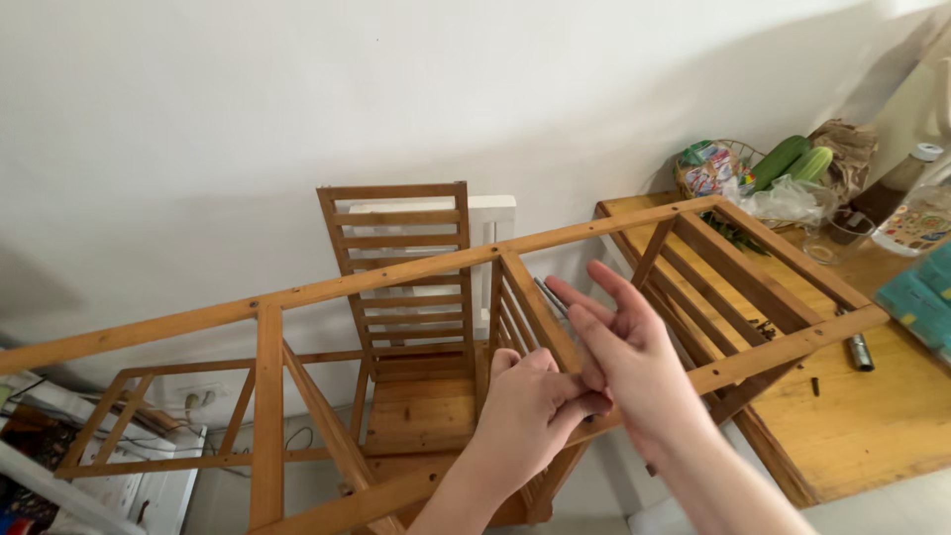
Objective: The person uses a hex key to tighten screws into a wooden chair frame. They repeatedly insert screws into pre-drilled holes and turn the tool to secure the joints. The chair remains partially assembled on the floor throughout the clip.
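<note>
At centre frame the left hand [530,401] pinches the rack [396,277] rail joint while the right hand [619,342], fingers spread, turns a metal tool [551,297] at 11 o'clock, seemingly driving a fastener needing steady alignment.

On the wooden table [872,416] at the right, a colourful packet [706,170] sits in a wire basket [738,151]. A bottle [919,220] bears a pale, speckled label. Teal boxes [923,295] lie at the edge.
</note>
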